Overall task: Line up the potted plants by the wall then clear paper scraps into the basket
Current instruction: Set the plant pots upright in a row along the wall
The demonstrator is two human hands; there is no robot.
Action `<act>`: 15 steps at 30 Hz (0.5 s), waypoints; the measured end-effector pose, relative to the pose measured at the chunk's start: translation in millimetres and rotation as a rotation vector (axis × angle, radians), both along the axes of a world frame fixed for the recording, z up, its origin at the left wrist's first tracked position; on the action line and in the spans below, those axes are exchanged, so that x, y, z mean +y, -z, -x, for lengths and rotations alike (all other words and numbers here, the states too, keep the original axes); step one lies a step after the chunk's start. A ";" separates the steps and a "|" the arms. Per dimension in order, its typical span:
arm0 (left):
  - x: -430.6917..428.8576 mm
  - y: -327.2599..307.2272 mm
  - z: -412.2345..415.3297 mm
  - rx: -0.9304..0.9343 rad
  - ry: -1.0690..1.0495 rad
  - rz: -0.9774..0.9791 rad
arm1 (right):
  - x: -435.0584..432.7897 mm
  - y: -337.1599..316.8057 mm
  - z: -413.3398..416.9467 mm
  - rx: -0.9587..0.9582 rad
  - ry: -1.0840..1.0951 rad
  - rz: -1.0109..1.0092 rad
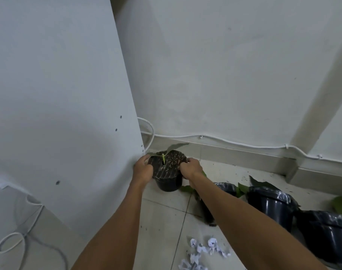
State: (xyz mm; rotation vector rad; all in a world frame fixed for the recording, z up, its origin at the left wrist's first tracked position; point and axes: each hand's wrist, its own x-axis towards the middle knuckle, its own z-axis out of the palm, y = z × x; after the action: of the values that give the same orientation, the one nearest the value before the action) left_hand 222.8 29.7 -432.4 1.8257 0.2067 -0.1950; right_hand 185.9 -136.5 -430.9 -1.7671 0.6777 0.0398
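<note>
A small black potted plant (168, 175) with dark soil and a thin green stem is tilted toward me in the corner, close to the wall's skirting. My left hand (143, 167) grips its left rim and my right hand (191, 168) grips its right rim. More black pots stand to the right: one (271, 205) with green leaves, another (325, 232) at the frame's edge, and one (225, 189) partly hidden behind my right forearm. Crumpled white paper scraps (205, 252) lie on the floor tiles near the bottom. No basket is in view.
A white cabinet panel (59, 114) fills the left side, right beside the held pot. A white cable (224, 140) runs along the wall above the skirting. Loose cable loops (20, 236) lie at bottom left. Soil crumbs speckle the tiles (166, 221).
</note>
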 end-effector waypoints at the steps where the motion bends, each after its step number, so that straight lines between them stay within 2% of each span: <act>1: -3.2 5.8 -7.8 -0.017 0.006 0.017 | -2.3 6.4 -6.5 -0.011 0.018 0.000; 8: -30.8 34.9 -67.6 -0.082 0.014 0.112 | -29.6 41.3 -52.3 -0.073 0.066 -0.018; 15: -40.0 55.8 -99.7 -0.076 0.032 0.097 | -34.7 57.1 -82.9 -0.073 0.101 -0.029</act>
State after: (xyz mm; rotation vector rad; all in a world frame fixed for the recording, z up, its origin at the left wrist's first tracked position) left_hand 322.5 -10.3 -488.1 1.7373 0.1127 -0.1558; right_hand 268.8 -171.2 -488.0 -1.6961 0.7090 -0.0833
